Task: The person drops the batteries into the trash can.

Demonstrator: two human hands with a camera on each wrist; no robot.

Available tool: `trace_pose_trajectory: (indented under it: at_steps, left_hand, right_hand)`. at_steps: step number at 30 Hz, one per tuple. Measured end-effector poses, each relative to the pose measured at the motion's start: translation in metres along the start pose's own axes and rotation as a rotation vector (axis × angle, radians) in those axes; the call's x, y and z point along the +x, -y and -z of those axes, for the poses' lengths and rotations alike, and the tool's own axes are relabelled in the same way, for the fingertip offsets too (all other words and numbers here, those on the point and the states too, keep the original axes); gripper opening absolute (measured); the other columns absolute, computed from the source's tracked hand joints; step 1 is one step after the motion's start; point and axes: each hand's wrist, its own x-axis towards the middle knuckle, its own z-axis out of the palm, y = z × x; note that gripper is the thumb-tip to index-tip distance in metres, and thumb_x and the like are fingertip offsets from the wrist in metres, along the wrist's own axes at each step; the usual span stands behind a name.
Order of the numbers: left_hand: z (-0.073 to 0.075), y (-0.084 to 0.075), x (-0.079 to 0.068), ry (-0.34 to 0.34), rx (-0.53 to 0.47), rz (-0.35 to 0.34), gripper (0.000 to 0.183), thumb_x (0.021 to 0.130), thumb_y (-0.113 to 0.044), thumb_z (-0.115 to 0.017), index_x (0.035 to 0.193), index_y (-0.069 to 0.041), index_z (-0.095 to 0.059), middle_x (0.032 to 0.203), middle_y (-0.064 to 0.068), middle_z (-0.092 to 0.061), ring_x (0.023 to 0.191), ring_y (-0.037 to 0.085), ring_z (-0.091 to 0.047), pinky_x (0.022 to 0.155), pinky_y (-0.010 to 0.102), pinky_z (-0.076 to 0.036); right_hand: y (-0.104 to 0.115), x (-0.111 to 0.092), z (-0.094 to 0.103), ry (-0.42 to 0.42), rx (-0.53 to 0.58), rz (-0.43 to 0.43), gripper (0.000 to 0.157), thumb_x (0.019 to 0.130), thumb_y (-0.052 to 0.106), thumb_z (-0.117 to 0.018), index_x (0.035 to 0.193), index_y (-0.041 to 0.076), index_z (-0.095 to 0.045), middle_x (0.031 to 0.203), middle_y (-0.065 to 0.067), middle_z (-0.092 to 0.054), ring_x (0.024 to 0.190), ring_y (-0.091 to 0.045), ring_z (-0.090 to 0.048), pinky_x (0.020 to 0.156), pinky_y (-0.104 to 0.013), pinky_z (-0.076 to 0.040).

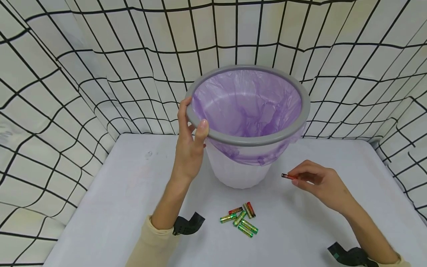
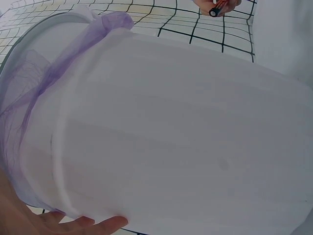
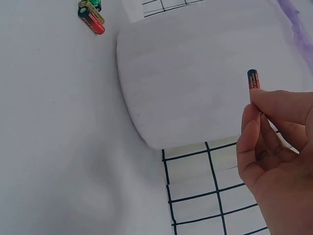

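A white trash bin with a grey rim and a purple bag lining it stands on the table. My left hand grips the rim on its left side, fingers outside along the wall. To the right of the bin, my right hand pinches a red and black battery between thumb and fingers, apart from the bin. The battery points upward in the right wrist view. In front of the bin lies a small pile of batteries, some green and gold, others red and black.
White cloth covers the table. Behind it and at both sides rise white walls with a black grid. A black strap with a device sits on the left wrist, and another on the right.
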Motion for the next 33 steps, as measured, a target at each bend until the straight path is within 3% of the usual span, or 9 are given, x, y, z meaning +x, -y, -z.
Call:
trace_pose_trajectory:
  at_steps: [9, 18, 33]
  left_hand:
    - [0.0, 0.0, 0.0, 0.002, -0.005, 0.005, 0.077, 0.091, -0.074, -0.046, 0.159, -0.05, -0.018, 0.151, -0.002, -0.043, 0.117, 0.021, -0.058, 0.066, 0.037, -0.048]
    - [0.0, 0.0, 0.0, 0.003, -0.007, 0.003, 0.079, 0.09, -0.078, -0.046, 0.159, -0.05, -0.018, 0.151, -0.003, -0.043, 0.115, 0.02, -0.059, 0.065, 0.035, -0.047]
    - [0.001, -0.002, 0.0, 0.006, -0.001, -0.008, 0.078, 0.091, -0.077, -0.046, 0.159, -0.05, -0.018, 0.15, -0.002, -0.044, 0.116, 0.022, -0.058, 0.063, 0.033, -0.046]
  right_hand:
    - [0.001, 0.0, 0.005, -0.075, -0.025, -0.032, 0.024, 0.091, -0.001, -0.076, 0.112, 0.011, -0.077, 0.105, -0.002, -0.071, 0.091, -0.009, -0.068, 0.087, -0.014, -0.056]
    - [0.006, 0.001, 0.012, -0.207, -0.024, -0.094, 0.023, 0.092, 0.003, -0.076, 0.115, 0.006, -0.075, 0.107, 0.002, -0.071, 0.094, -0.006, -0.072, 0.082, -0.015, -0.058]
    - [0.012, 0.007, 0.018, -0.36, -0.036, -0.077, 0.027, 0.091, -0.001, -0.076, 0.118, 0.0, -0.074, 0.104, 0.007, -0.071, 0.09, -0.006, -0.068, 0.078, -0.012, -0.057]
